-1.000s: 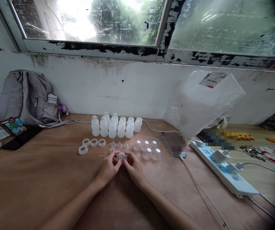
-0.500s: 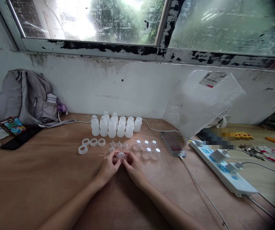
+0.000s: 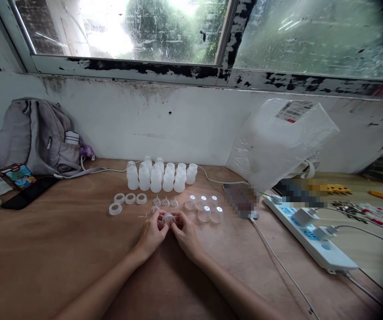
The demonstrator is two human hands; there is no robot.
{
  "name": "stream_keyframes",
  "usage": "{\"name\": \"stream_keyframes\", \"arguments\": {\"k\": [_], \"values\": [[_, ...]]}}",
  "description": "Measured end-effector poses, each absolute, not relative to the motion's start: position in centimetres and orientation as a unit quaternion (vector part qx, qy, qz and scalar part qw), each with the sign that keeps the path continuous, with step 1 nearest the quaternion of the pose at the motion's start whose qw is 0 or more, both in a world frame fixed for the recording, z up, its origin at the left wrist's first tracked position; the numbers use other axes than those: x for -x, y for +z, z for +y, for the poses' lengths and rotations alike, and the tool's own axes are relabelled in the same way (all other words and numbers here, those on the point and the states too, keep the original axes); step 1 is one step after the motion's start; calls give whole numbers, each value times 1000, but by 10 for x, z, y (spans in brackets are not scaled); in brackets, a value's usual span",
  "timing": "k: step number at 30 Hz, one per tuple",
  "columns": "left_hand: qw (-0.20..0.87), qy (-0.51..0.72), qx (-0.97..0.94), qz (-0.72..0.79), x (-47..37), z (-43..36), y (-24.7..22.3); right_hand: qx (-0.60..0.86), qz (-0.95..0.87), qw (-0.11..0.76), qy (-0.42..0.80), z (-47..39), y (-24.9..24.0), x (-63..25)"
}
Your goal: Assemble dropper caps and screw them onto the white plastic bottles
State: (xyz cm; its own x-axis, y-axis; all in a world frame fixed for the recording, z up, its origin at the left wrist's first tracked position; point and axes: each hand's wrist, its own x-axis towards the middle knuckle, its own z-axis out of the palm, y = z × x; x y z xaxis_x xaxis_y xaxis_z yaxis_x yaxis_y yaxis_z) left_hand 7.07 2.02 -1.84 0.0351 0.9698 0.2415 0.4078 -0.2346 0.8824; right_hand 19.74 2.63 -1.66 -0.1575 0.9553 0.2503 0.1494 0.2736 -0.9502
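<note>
My left hand (image 3: 153, 233) and my right hand (image 3: 186, 234) are closed from both sides on a translucent baby bottle collar ring (image 3: 168, 218). Fingers and thumbs pinch its edges, and a clear part, probably a nipple, appears to sit inside it. Just beyond my fingers stand several clear silicone bottle nipples (image 3: 165, 202). To their left lie loose white collar rings (image 3: 130, 198). On the right are several clear domed caps (image 3: 203, 215) with white round spots. Behind all of these, frosted baby bottles (image 3: 156, 180) stand upright in a group.
A white power strip (image 3: 311, 235) with plugged-in chargers lies on the right, beside a phone (image 3: 242, 200) on a cable. A plastic bag (image 3: 281, 142) leans on the wall. At the left are a grey backpack (image 3: 33, 133) and a black phone (image 3: 28, 193).
The collar ring between my fingers has tilted slightly, its top now facing less toward me. Both hands stay almost in place, and the other parts have not moved.
</note>
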Motion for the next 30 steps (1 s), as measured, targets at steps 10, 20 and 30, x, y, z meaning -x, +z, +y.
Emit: {"name": "stream_keyframes", "arguments": {"k": [10,20,30], "values": [[320,447,-639,537,-72,20,-19,452,-639,483,393,26,-15,-195],[353,479,-614,518,-67,21,-14,408,-632,487,445,26,-16,-197],[333,468,-637,513,-67,20,-15,429,-612,502,435,28,-19,-197]]}}
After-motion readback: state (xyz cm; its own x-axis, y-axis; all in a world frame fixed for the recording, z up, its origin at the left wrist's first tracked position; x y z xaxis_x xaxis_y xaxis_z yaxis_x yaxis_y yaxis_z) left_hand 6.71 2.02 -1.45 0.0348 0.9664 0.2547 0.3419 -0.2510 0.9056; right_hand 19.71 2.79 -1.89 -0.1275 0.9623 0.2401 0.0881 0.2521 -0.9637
